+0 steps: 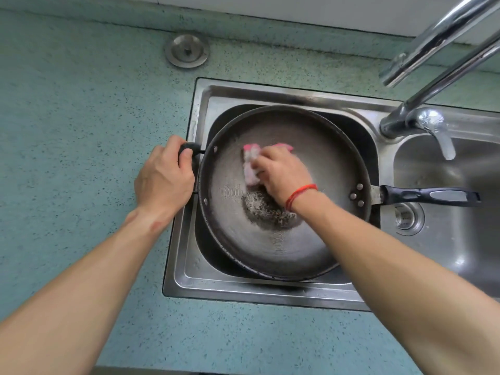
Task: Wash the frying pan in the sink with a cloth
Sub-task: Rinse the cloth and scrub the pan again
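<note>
Both forearms reach in from the bottom edge, bare, palms down. Left hand [163, 177] sits at the left rim of the sink [189, 277], grip clenched around the small black helper handle [190, 148] on the frying pan's left side, knuckles up, wrist over the counter [67, 131]. Right hand [284, 175] is inside the pan, fingers curled down, grip closed on a pink-and-white cloth [251, 165] and pressing it flat onto the pan floor; red string bracelet [299, 194] on that wrist. Cloth pokes out left of and above the fingers, blurred.

Frying pan [270, 247] lies in the left sink basin, nearly filling it, tilted slightly with its near edge low. Dark gritty residue patch [266, 211] on the pan floor just below the right hand, touching the wrist area. Long black pan handle [430, 196] points right, across the divider over the right basin [460, 185]. Chrome faucet [416, 123] stands behind the divider, spout arching toward the camera. Round metal cap [187, 50] set in the counter behind the sink.
</note>
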